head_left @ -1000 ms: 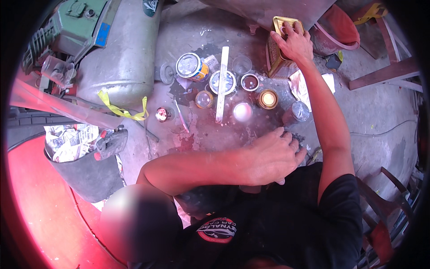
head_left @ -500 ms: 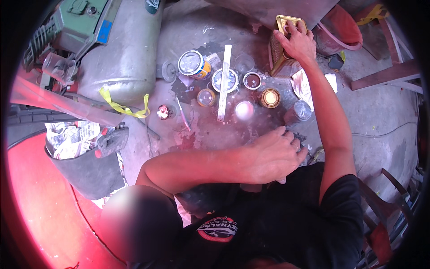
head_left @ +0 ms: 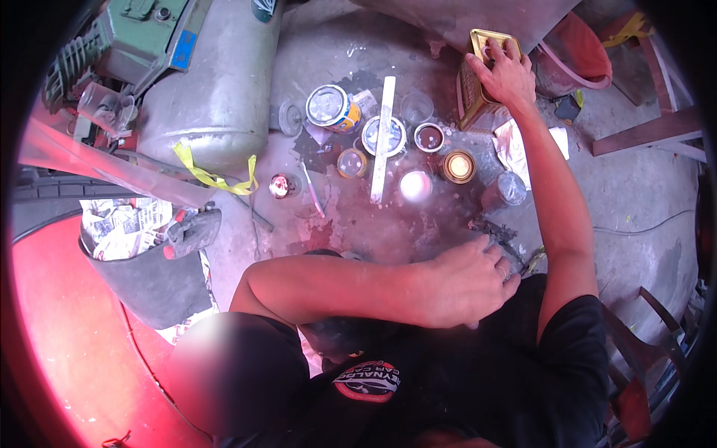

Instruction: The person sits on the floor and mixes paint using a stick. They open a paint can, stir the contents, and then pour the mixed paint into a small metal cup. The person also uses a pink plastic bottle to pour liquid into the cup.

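At upper right, the right hand (head_left: 510, 78) has fingers gripping the upright gold rectangular metal can (head_left: 472, 97) from above, while the farther left hand (head_left: 469, 284) has an unclear grip.

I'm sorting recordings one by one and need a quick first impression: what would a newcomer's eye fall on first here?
Probably the glaring red surface at the lower left. Next comes the gold tin at the upper right, with the person's right grip on its top. Mid-picture, a pale flat stick lies across a round can.
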`<state>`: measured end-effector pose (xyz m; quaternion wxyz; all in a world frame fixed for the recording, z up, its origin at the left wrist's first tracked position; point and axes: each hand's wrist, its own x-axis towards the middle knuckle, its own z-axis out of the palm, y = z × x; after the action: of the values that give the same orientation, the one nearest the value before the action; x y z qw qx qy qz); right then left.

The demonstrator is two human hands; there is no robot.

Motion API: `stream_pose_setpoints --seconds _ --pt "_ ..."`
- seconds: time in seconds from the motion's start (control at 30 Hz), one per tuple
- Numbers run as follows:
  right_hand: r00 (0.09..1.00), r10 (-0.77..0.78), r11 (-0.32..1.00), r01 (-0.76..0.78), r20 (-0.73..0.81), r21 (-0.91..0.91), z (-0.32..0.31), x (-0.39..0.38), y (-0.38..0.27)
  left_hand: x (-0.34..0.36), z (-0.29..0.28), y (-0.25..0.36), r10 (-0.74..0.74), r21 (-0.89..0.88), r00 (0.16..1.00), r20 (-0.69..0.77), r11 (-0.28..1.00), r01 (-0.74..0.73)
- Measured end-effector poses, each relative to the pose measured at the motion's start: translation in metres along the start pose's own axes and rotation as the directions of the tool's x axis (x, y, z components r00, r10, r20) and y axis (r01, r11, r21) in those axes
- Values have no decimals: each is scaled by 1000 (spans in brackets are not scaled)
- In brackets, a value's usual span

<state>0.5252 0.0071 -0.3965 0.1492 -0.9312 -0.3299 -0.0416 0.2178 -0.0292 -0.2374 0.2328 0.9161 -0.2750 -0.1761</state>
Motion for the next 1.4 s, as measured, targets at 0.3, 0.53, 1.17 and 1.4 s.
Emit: stream_pose_setpoints --seconds 0.3,0.53,1.17,1.4 --pt "999 13 1000 -13 32 7 -5 -1 -2 1 -3 -8 -37 0 998 -58 999 37" --pt "998 17 1000 -17 55 5 -7 -1 -4 1 -4 -9 -34 -35 999 -25 999 33" --pt "1000 -6 999 6 8 33 -3 0 -1 1 -3 -7 -27 4 1000 -12 1000 27" --pt "999 13 999 -14 38 37 -6 -2 -2 3 -3 -8 -34 -10 999 -6 999 34"
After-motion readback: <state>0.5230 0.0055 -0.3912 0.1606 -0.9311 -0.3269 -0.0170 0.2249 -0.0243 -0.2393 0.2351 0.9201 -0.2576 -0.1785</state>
